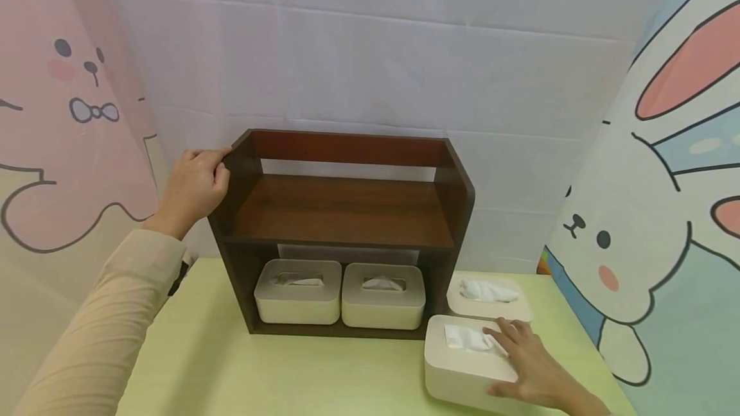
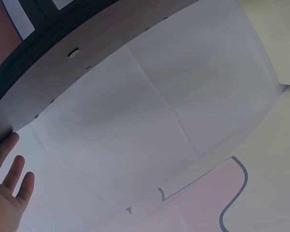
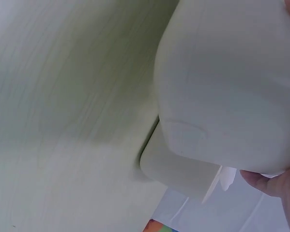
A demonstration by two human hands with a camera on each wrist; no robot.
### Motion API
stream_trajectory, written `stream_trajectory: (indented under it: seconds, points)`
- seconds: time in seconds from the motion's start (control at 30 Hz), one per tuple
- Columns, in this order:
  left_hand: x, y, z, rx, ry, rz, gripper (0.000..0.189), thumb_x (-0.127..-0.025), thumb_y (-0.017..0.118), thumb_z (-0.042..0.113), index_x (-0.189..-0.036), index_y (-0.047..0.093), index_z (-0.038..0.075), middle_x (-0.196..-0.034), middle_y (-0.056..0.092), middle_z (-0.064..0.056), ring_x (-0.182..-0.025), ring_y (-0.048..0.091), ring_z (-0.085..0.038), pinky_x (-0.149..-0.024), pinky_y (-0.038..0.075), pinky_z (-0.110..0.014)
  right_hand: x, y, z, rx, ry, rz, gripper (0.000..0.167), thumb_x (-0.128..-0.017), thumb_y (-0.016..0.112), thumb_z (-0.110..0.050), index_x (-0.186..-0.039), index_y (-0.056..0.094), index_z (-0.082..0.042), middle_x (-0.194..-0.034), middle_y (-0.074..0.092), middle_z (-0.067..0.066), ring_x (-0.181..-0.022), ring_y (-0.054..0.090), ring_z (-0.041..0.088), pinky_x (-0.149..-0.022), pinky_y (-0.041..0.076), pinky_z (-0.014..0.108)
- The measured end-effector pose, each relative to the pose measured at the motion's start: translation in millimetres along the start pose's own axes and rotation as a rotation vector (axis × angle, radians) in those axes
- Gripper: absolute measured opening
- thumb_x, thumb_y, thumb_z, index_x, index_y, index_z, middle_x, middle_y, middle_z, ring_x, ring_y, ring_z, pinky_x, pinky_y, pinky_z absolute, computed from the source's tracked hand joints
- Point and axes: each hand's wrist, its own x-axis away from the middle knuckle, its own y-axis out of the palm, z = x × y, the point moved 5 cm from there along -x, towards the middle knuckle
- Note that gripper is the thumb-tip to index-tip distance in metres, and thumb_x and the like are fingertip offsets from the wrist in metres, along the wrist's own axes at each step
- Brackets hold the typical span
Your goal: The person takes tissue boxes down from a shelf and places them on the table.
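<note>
In the head view, my left hand point(image 1: 193, 186) is at the upper left edge of a dark brown wooden shelf point(image 1: 341, 209). The left wrist view has its fingers point(image 2: 24, 187) spread, one fingertip touching the outer face of the side panel point(image 2: 94, 48). My right hand point(image 1: 534, 364) holds a cream tissue box point(image 1: 462, 374) by its right end, with fingers over the lid and thumb on the front face. A white tissue point(image 1: 465, 338) sticks out of its top. Whether this box touches the table, I cannot tell.
Two similar tissue boxes point(image 1: 297, 307) point(image 1: 383, 310) stand side by side in the shelf's lower compartment. Another tissue box point(image 1: 457, 303) lies behind the held one, right of the shelf. Pale green table point(image 1: 277, 377) below; a white cloth point(image 1: 370, 69) hangs behind.
</note>
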Motion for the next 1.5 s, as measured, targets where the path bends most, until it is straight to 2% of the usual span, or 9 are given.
stream_trajectory:
  seconds: [0.33, 0.57, 0.77, 1.1, 1.33, 1.5]
  points:
    - [-0.6, -0.3, -0.2, 0.009, -0.010, -0.016, 0.041, -0.090, 0.034, 0.011, -0.122, 0.056, -0.001, -0.117, 0.060, -0.022, -0.103, 0.047, -0.043, -0.089, 0.036, -0.056, 8.6, -3, 5, 0.011, 0.004, -0.026, 0.083, -0.055, 0.076, -0.057, -0.118, 0.057, -0.007, -0.121, 0.054, 0.022, -0.107, 0.043, 0.044, -0.074, 0.041, 0.062]
    - [0.5, -0.8, -0.8, 0.007, -0.009, -0.012, 0.041, -0.090, 0.034, 0.010, -0.122, 0.056, -0.002, -0.115, 0.060, -0.024, -0.103, 0.047, -0.044, -0.089, 0.036, -0.056, 14.8, 1, 13, 0.018, 0.038, -0.059, 0.083, -0.056, 0.075, -0.057, -0.119, 0.055, -0.008, -0.123, 0.052, 0.021, -0.108, 0.042, 0.043, -0.076, 0.041, 0.063]
    - [1.3, -1.8, -0.6, 0.008, -0.012, -0.015, 0.040, -0.090, 0.034, 0.010, -0.122, 0.056, -0.002, -0.116, 0.059, -0.025, -0.103, 0.047, -0.044, -0.090, 0.036, -0.056, 19.6, 3, 22, -0.005, -0.011, -0.050, 0.087, -0.054, 0.078, -0.055, -0.122, 0.052, -0.008, -0.125, 0.049, 0.024, -0.108, 0.042, 0.044, -0.074, 0.041, 0.063]
    - [1.0, -1.9, -0.5, 0.013, -0.020, -0.032, 0.041, -0.090, 0.033, 0.011, -0.123, 0.055, 0.000, -0.117, 0.060, -0.022, -0.104, 0.046, -0.043, -0.088, 0.036, -0.058, 31.4, 9, 39, -0.101, 0.042, -0.178, 0.090, -0.059, 0.075, -0.053, -0.131, 0.044, -0.012, -0.132, 0.044, 0.027, -0.110, 0.043, 0.048, -0.068, 0.043, 0.064]
    - [-0.1, -1.2, 0.0, 0.012, -0.012, -0.027, 0.041, -0.090, 0.034, 0.011, -0.123, 0.056, 0.000, -0.117, 0.060, -0.022, -0.104, 0.047, -0.043, -0.091, 0.036, -0.056, 35.2, 12, 50, -0.131, -0.004, -0.167, 0.091, -0.063, 0.067, -0.065, -0.136, 0.042, -0.016, -0.132, 0.041, 0.032, -0.111, 0.041, 0.052, -0.065, 0.044, 0.064]
    - [-0.2, -1.2, 0.1, 0.012, -0.010, -0.019, 0.040, -0.090, 0.034, 0.010, -0.122, 0.056, -0.001, -0.116, 0.060, -0.022, -0.103, 0.047, -0.043, -0.089, 0.036, -0.057, 35.2, 13, 55, -0.146, -0.020, -0.177, 0.098, -0.057, 0.068, -0.068, -0.137, 0.041, -0.018, -0.135, 0.039, 0.029, -0.113, 0.037, 0.053, -0.064, 0.043, 0.066]
